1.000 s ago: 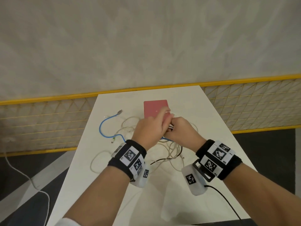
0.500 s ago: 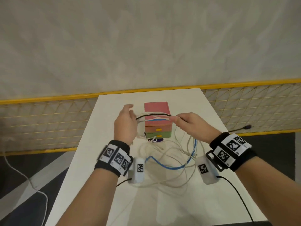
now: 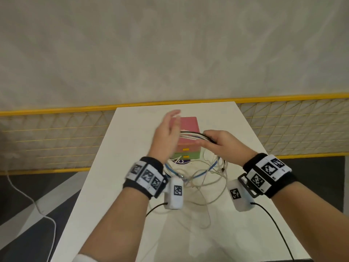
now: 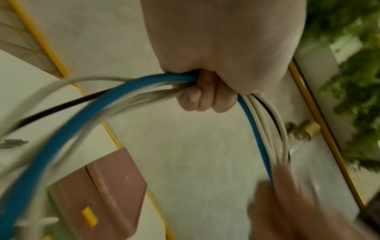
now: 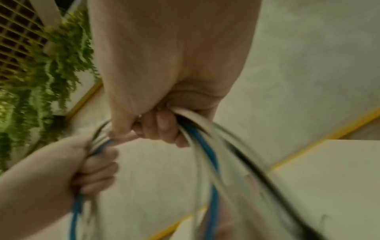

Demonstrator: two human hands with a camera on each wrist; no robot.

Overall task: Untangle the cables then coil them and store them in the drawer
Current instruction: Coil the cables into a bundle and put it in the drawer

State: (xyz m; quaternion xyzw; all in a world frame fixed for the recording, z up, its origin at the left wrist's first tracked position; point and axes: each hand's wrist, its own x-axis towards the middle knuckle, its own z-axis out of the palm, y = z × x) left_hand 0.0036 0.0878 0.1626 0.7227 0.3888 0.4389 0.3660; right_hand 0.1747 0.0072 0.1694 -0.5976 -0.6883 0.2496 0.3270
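Note:
A bundle of cables (image 3: 190,135), white, black and blue, stretches between my two hands above the white table (image 3: 120,186). My left hand (image 3: 166,137) grips one end; the left wrist view shows its fingers (image 4: 205,99) curled round the blue cable (image 4: 115,97) and the white ones. My right hand (image 3: 217,143) grips the other end, its fingers (image 5: 162,128) curled round the same strands (image 5: 207,146). Loose loops (image 3: 204,174) hang from the bundle onto the table. Behind the hands stands the small drawer box (image 3: 189,122), pink on top, its drawers with yellow handles (image 3: 186,149) closed.
A yellow mesh fence (image 3: 56,138) runs behind and beside the table. A white cord (image 3: 37,207) lies on the dark floor at the left. Black leads (image 3: 273,216) trail from my wrist cameras over the near table. Green plants (image 4: 349,81) hang at the side.
The hands rose from the tangle, pulled apart with the bundle stretched between them, and now stand closer together. More loops hang gathered under them.

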